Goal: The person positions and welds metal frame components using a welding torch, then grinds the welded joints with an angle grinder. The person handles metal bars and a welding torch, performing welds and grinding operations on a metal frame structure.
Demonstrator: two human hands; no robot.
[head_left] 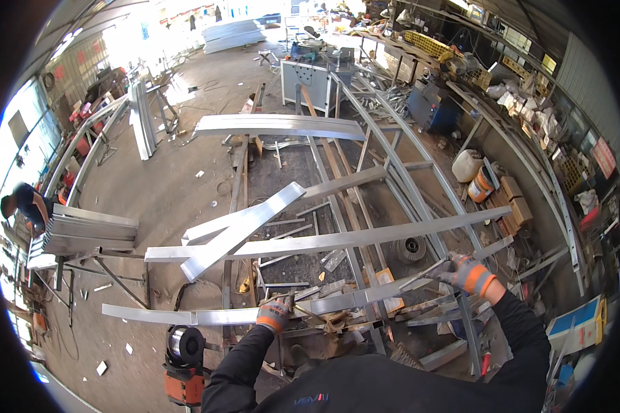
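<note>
A long silvery metal bar [227,316] lies crosswise close to me. My left hand [275,314], in an orange and grey glove, is closed over it, with the fingertips at its far edge. Further right, my right hand [466,274] in a matching glove is closed around a thin grey rod [420,277], which slants down to the left above the bar's right part. Beyond them rests a second long bar [337,239]. A short wide bar [244,230] crosses this one at a slant.
More metal profiles [279,125] lie across the steel frame further off. An orange wire-feeder unit [183,385] with a spool stands at lower left. Another person [31,206] bends by stacked profiles [93,228] at the left. At the right are a white jug [467,166] and a bucket [482,184].
</note>
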